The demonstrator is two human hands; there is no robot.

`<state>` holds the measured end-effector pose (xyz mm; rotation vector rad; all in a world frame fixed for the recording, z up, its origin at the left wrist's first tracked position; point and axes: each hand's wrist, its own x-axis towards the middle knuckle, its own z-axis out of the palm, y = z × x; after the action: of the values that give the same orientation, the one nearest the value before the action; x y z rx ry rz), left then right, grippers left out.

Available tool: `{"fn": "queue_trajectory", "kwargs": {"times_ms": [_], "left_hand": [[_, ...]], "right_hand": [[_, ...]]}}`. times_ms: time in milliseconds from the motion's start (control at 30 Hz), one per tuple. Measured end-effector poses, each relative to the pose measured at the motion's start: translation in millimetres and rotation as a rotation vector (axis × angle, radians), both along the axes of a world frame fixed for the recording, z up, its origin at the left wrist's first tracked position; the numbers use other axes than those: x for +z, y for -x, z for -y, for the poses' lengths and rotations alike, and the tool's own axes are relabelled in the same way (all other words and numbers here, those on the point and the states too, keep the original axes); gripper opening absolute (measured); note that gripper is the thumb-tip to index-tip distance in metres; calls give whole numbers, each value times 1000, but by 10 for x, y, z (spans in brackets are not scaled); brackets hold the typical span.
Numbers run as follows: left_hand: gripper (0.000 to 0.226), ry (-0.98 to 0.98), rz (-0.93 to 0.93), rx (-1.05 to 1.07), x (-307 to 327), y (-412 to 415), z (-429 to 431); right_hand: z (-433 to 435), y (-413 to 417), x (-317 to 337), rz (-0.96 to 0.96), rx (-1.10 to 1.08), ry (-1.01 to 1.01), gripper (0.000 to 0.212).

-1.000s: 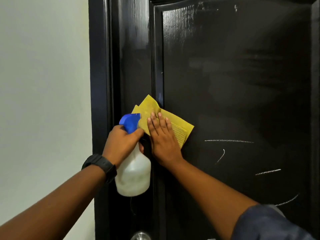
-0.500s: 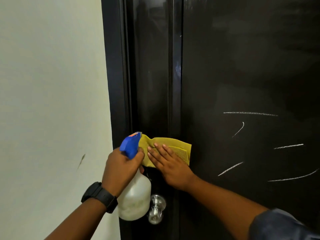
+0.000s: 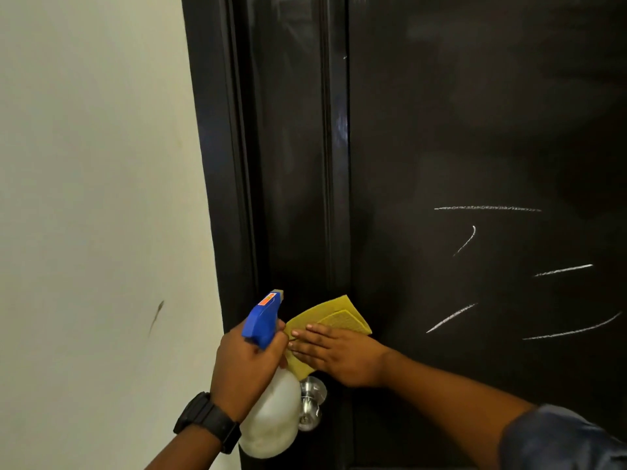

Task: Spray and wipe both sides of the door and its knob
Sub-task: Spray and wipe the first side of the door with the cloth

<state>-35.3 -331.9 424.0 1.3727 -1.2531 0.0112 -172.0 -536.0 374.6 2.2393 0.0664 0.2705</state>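
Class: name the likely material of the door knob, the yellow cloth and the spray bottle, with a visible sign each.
Door knob: polished metal, likely; bright reflections.
Yellow cloth: soft woven fabric; folds, gridded texture.
Spray bottle: plastic, seemingly; translucent white body, matte blue head.

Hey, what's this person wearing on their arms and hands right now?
Both hands are bare, no gloves: left hand, right hand. A chunky black wristwatch sits on the left wrist, forearm uncovered. The right forearm is bare too, with a dark blue-grey sleeve higher up.
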Motion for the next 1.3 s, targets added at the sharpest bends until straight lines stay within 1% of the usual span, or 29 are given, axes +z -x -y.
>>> {"fn": "queue_trajectory", "kwargs": {"times_ms": [100,167,267,333,433,500,567,633,700,733,800,867,1000,1100,1300], "left_hand": [[36,38,-17,-22,5,78,40],[34,61,-37,-30,26,127,44],[35,58,-69,-118,75,269,130],[35,50,-66,-162,122,381,210],[27,33,-45,-233,220,622,418],[22,26,-41,-285,296,761,554],[13,34,-53,-335,376,916,694],[6,39,-51,-359,469,1118,827],[13,48,-57,-381,581,1349,977],[15,43,-42,-383,637,1460,1054],[10,27,5,-388,727,1635,1204],[6,18,21,-399,812,1778,1342],[8,9,44,-374,956,1911,1545],[18,-1,58,-356,1039,1965,1634],[28,-39,78,-313,1131,2065,1691]], "right_hand": [[69,214,85,60,8,26,60],[112,370,196,140,8,23,57],[180,644,414,264,-40,8,55],[215,796,480,289,-72,22,56],[313,1197,633,393,-144,51,58],[465,1577,783,501,-197,78,58],[599,1974,909,627,-271,81,59],[726,2342,950,796,-352,9,67],[802,2581,948,1038,-463,-146,81],[823,2630,945,1176,-497,-243,84],[847,2578,939,1384,-496,-396,77],[868,2459,939,1484,-458,-458,68],[913,2384,927,1514,-466,-474,68],[947,2435,888,1493,-482,-441,68],[956,2418,883,1492,-467,-419,69]]}}
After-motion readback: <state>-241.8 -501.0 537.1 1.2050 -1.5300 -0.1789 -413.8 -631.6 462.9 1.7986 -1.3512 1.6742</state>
